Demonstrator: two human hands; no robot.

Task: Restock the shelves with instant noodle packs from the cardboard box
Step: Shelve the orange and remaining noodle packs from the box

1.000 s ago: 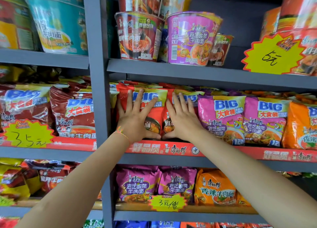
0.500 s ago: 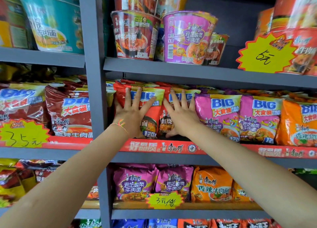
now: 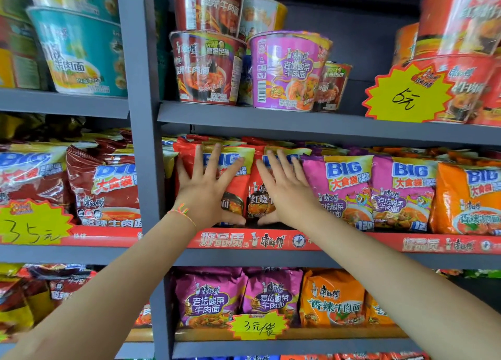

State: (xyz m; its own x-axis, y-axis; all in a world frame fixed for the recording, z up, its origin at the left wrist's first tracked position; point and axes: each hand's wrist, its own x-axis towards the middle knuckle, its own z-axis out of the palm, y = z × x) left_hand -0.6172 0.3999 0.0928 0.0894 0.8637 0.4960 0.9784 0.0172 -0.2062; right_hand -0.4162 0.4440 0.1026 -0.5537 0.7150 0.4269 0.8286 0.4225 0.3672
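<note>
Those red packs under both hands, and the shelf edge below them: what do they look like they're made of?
Red packs: thin glossy plastic film, judging by wrinkles and glare. Shelf edge: probably matte grey painted metal, flat and even; its red strip looks like printed card or plastic, hard to tell which.

Along the grey shelf's [image 3: 298,116] front edge stand red noodle packs [image 3: 238,189] with blue "BIG" lettering on yellow bands, then two pink packs [image 3: 341,194] and an orange pack [image 3: 466,200] toward its right end. The red edge strip [image 3: 244,241] carries white characters, and yellow starburst price tags [image 3: 406,94] have red borders. Above sit a purple-pink noodle cup [image 3: 287,69], a dark red cup [image 3: 206,69] and a teal cup [image 3: 81,53]; the left wrist wears a multicoloured thread bracelet [image 3: 182,211].
</note>
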